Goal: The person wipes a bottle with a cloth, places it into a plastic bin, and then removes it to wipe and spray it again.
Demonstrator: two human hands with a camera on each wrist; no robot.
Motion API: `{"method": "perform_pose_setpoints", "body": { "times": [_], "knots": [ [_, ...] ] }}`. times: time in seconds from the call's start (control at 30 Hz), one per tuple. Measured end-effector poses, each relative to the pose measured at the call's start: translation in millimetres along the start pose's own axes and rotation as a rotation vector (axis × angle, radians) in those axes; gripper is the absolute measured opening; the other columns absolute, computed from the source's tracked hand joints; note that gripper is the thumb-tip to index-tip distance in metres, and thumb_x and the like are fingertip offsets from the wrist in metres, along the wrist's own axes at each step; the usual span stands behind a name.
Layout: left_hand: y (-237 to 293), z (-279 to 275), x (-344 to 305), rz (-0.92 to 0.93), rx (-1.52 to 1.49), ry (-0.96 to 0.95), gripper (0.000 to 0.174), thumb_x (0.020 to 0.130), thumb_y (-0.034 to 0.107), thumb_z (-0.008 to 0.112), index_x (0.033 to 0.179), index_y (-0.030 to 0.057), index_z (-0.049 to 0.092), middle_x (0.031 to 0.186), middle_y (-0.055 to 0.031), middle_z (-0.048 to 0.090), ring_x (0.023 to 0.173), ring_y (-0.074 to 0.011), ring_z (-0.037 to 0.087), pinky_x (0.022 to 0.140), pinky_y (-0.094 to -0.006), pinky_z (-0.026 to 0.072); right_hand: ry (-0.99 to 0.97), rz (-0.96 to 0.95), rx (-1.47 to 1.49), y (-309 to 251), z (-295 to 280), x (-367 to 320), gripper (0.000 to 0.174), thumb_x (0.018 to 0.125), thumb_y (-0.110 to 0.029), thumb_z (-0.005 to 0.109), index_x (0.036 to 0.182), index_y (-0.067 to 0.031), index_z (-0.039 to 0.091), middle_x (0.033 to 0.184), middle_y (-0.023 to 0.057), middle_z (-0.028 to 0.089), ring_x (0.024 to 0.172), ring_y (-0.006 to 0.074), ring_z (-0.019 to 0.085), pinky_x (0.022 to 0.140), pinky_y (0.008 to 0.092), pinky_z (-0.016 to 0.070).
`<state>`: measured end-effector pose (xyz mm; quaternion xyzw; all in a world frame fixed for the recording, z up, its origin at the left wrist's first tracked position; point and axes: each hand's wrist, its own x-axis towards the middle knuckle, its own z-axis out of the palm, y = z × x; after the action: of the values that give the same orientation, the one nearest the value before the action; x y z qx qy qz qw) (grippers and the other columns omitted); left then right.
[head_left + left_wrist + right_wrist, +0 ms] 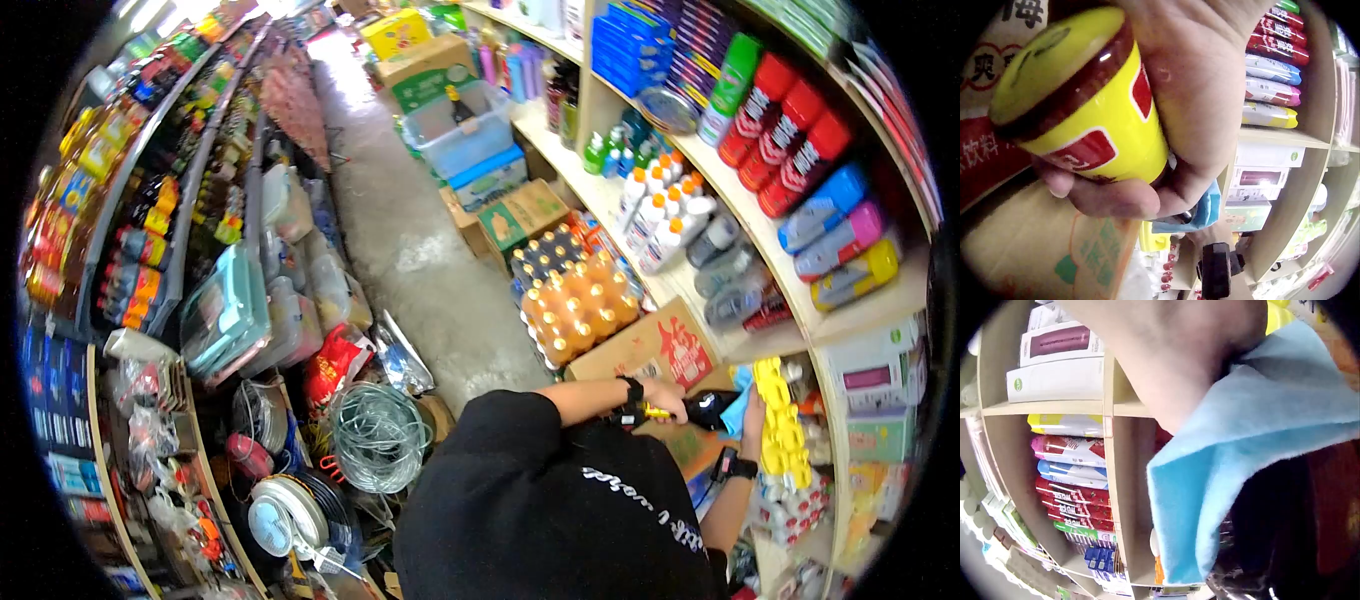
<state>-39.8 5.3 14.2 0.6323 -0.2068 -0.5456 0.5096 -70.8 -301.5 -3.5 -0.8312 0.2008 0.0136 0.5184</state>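
A dark bottle (710,410) lies tilted between the person's two hands. The left hand (665,397) grips it by its yellow end (1100,122), which carries red labels and a dark red band; in the left wrist view the fingers curl around it. A light blue cloth (1241,419) is in the right hand (1172,347), bunched under the fingers and draped against the bottle's dark glossy body (1272,519). Part of the right hand's fingers is hidden by the cloth.
Cardboard boxes (650,345) stand just beyond the hands. Yellow bottles (780,420) line the shelf beside the right hand. Spray cans (800,150) fill shelves on the right. Shrink-wrapped orange drinks (580,310) sit on the floor by the aisle (420,250).
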Motion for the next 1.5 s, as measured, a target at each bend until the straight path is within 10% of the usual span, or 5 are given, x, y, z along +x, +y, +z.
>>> {"method": "perform_pose_setpoints", "body": {
  "times": [0.33,0.37,0.43,1.1,1.5],
  "knots": [
    [-1.7,-3.0,3.0,0.023,0.112,-0.031,0.028,0.076,0.026,0.073,0.075,-0.0012,0.065,0.069,-0.0057,0.066,0.058,-0.0161,0.064,0.054,-0.03,0.0513,0.119,0.095,0.42,43.7,2.9,-39.8,0.068,0.102,-0.045,0.055,0.144,0.0066,0.046,0.152,0.0127,0.045,0.138,0.0227,0.043,0.117,0.0327,0.029],
    [-1.7,-3.8,2.2,0.016,0.12,-0.031,0.028,0.076,0.026,0.073,0.076,-0.0014,0.065,0.069,-0.0058,0.066,0.058,-0.0161,0.064,0.053,-0.0301,0.0513,0.083,0.099,0.646,12.5,11.3,-56.6,0.06,0.103,-0.04,0.056,0.144,0.0038,0.047,0.141,0.007,0.052,0.122,0.0168,0.053,0.106,0.0324,0.0421],
    [2.9,-3.0,-0.3,0.021,0.119,-0.034,0.029,0.075,0.026,0.073,0.077,-0.0017,0.065,0.07,-0.0058,0.066,0.057,-0.0161,0.064,0.052,-0.0303,0.0515,0.184,0.061,0.398,29.1,11.0,-50.8,0.062,0.103,-0.042,0.055,0.14,0.008,0.051,0.145,0.0129,0.052,0.133,0.0209,0.047,0.116,0.0317,0.0305],
    [-15.4,-3.4,10.9,-0.008,0.074,-0.034,0.03,0.076,0.029,0.073,0.081,-0.0006,0.066,0.07,-0.0056,0.066,0.058,-0.016,0.063,0.052,-0.0314,0.051,0.348,-0.083,0.173,18.0,21.8,-31.4,0.039,0.102,-0.033,0.06,0.109,0.0048,0.069,0.092,-0.0003,0.064,0.078,0.0083,0.052,0.071,0.026,0.0453],
    [-26.5,-9.5,23.5,0.101,0.312,-0.014,0.032,0.076,0.035,0.074,0.077,0.0028,0.07,0.065,-0.0046,0.066,0.056,-0.015,0.062,0.051,-0.0307,0.0484,0.671,-0.01,-0.507,30.5,32.9,-44.2,0.057,0.097,-0.052,0.058,0.087,0.0021,0.072,0.066,0.0231,0.064,0.054,0.0326,0.056,0.054,0.0489,0.0425]
  ]
}}
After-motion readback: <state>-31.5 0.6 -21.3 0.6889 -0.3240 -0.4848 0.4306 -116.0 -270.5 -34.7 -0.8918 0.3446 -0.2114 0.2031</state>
